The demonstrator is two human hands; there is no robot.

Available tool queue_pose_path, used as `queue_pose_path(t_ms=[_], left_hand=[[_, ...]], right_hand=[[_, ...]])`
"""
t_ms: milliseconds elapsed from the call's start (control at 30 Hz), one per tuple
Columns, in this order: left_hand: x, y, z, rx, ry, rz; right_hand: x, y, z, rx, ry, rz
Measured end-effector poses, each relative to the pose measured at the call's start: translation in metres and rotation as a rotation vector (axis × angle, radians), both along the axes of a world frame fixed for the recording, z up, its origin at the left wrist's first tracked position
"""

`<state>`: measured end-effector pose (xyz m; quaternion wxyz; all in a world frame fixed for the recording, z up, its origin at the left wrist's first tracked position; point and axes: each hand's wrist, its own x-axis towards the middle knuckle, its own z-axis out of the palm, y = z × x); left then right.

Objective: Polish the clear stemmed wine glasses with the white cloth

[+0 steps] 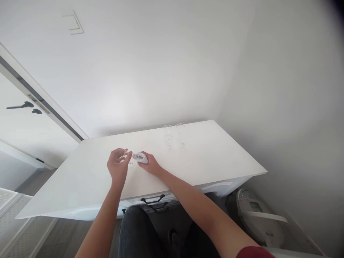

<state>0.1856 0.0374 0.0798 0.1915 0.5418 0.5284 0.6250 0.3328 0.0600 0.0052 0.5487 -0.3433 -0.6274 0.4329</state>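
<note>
My left hand (118, 165) is curled round a clear wine glass (126, 156) above the white table (204, 161), the fingers closed on its bowl. My right hand (149, 164) rests on the tabletop just right of it, closed on a small crumpled white cloth (141, 157) that touches the glass. Two more empty clear wine glasses (174, 136) stand upright side by side farther back on the table, right of both hands.
White walls meet in a corner behind the table. A door with a dark handle (20, 106) is at the left. Dark drawer handles (152, 200) show under the table's front edge. A white round appliance (258, 215) sits on the floor at the lower right.
</note>
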Motion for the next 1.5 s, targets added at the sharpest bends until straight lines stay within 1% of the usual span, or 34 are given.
queue_pose_path(t_ms=[67,100,167,233,300,433,533,600,667,700,767,867,933,967,1033,1067,1133,1233,1333,1500], left_hand=[[0.004,-0.002,-0.006,-0.033,0.046,-0.014],[0.007,-0.003,-0.008,-0.040,0.060,-0.029],[0.014,-0.005,-0.011,-0.052,0.069,-0.061],[0.020,-0.007,-0.014,-0.073,0.063,-0.097],[0.025,-0.008,-0.017,-0.101,0.054,-0.132],[0.033,-0.014,-0.025,-0.141,-0.007,-0.220],[0.039,-0.018,-0.030,-0.140,-0.017,-0.351],[0.042,-0.019,-0.031,-0.118,0.019,-0.484],[0.041,-0.018,-0.032,-0.095,0.082,-0.586],[0.039,-0.017,-0.035,-0.093,0.129,-0.599],[0.030,-0.014,-0.043,-0.106,0.278,-0.541],[0.012,-0.010,-0.062,-0.170,0.673,-0.356],[0.002,-0.009,-0.076,-0.268,0.898,-0.222],[-0.001,-0.010,-0.082,-0.314,0.968,-0.177],[-0.003,-0.012,-0.089,-0.365,1.048,-0.129],[-0.003,-0.013,-0.090,-0.370,1.065,-0.117],[-0.001,-0.015,-0.090,-0.364,1.082,-0.098],[0.001,-0.016,-0.089,-0.351,1.097,-0.086],[-0.001,-0.016,-0.089,-0.336,1.117,-0.086],[-0.002,-0.016,-0.089,-0.331,1.125,-0.073]], right_hand=[[-0.002,-0.003,-0.002,0.034,-0.157,0.035],[-0.004,-0.003,-0.003,0.052,-0.200,0.037],[-0.006,-0.002,-0.005,0.071,-0.234,0.032],[-0.005,-0.001,-0.005,0.046,-0.263,0.022],[-0.002,-0.002,-0.005,0.016,-0.322,-0.018],[0.008,-0.014,-0.007,0.035,-0.393,-0.089],[0.020,-0.028,-0.011,0.045,-0.410,-0.114],[0.032,-0.037,-0.014,0.046,-0.424,-0.158],[0.050,-0.047,-0.017,0.043,-0.456,-0.225],[0.061,-0.052,-0.019,0.043,-0.478,-0.261],[0.089,-0.063,-0.022,0.040,-0.517,-0.330],[0.141,-0.079,-0.024,-0.003,-0.509,-0.421],[0.174,-0.086,-0.024,-0.069,-0.480,-0.506],[0.189,-0.087,-0.024,-0.101,-0.471,-0.556],[0.210,-0.088,-0.022,-0.146,-0.457,-0.638],[0.217,-0.087,-0.022,-0.160,-0.456,-0.653],[0.221,-0.085,-0.021,-0.171,-0.459,-0.642],[0.218,-0.083,-0.023,-0.162,-0.461,-0.605],[0.215,-0.085,-0.026,-0.159,-0.455,-0.601],[0.218,-0.087,-0.025,-0.155,-0.444,-0.554]])
